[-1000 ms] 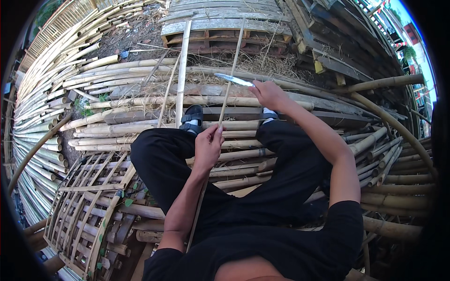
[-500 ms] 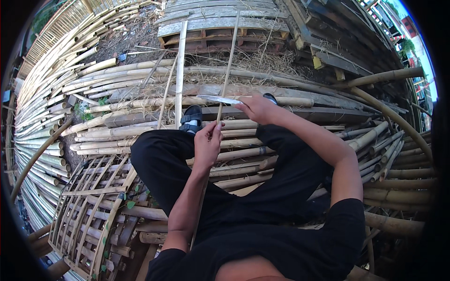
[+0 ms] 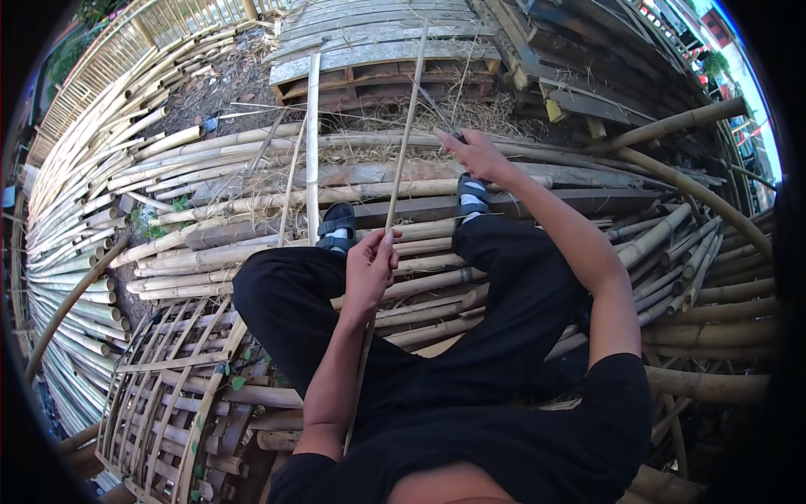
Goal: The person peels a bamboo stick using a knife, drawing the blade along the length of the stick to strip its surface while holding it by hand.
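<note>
A long, thin bamboo strip [image 3: 406, 139] runs from the far pallet back between my knees and along my left forearm. My left hand [image 3: 370, 267] is closed on it, thumb and fingers pinching it in front of my lap. Farther out and to the right, my right hand [image 3: 482, 158] grips the dark handle of a knife. The knife's narrow blade [image 3: 434, 104] points away from me and up to the left, its tip close to the strip. My right fingers are wrapped round the handle and hide most of it.
Bamboo poles [image 3: 243, 200] lie crosswise under my sandalled feet, with more stacked at the left. A wooden pallet [image 3: 382, 42] stands ahead, beside piled timber [image 3: 588, 50]. A flat bamboo slat [image 3: 313, 143] lies near my left foot. A woven bamboo lattice [image 3: 164, 378] sits at lower left.
My right hand has moved away from me and slightly right with the knife. The blade has swung from lying across the strip to pointing forward. My left hand still holds the strip.
</note>
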`<state>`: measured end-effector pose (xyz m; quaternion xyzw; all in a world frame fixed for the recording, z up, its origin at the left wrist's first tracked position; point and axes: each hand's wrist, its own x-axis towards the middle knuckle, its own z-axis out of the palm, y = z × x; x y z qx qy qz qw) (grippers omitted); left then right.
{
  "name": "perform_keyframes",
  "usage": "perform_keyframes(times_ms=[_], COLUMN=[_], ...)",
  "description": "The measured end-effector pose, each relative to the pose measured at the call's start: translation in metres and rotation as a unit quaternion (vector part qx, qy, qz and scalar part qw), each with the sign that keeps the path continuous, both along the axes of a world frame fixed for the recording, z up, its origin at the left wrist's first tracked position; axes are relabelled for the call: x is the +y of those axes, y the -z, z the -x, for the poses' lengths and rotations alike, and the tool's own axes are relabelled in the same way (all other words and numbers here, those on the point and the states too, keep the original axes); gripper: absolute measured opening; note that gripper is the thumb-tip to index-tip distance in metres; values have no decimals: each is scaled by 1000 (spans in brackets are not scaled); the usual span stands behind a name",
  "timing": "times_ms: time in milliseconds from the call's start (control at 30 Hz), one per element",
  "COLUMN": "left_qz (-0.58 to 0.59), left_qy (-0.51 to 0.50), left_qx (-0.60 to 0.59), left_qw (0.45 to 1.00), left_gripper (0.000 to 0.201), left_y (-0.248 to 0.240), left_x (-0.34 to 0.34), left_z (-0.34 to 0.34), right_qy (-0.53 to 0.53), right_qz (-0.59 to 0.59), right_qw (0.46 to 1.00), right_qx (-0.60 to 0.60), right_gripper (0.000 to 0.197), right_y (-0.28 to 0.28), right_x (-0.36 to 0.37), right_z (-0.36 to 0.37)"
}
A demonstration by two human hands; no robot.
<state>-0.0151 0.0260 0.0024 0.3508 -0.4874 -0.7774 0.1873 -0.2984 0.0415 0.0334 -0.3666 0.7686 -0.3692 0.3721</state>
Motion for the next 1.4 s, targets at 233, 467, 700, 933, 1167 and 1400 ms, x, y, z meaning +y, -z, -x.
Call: perform_keyframes(times_ms=[233, 467, 700, 933, 1167, 1400], left_qz=[-29, 29, -37, -14, 6, 12], left_qy=[29, 34, 30, -20, -30, -69], left_qx=[29, 37, 58, 37, 20, 3], left_qw=[999, 998, 997, 999, 999, 998], left_gripper=[25, 28, 28, 18, 24, 24], left_y=[-7, -5, -19, -2, 13, 22], left_x=[5, 7, -3, -3, -8, -12], left_z=[3, 12, 11, 16, 16, 13], right_qy=[31, 47, -115, -262, -212, -230], right_qz=[19, 66, -13, -12, 41, 91], right_qw=[977, 969, 987, 927, 950, 926], right_qx=[-211, -235, -115, 270, 226, 286], right_gripper=[38, 24, 28, 42, 31, 56], right_y=[-9, -16, -27, -28, -32, -21], right_x=[-14, -12, 15, 35, 29, 15], right_z=[-30, -31, -62, -67, -57, -41])
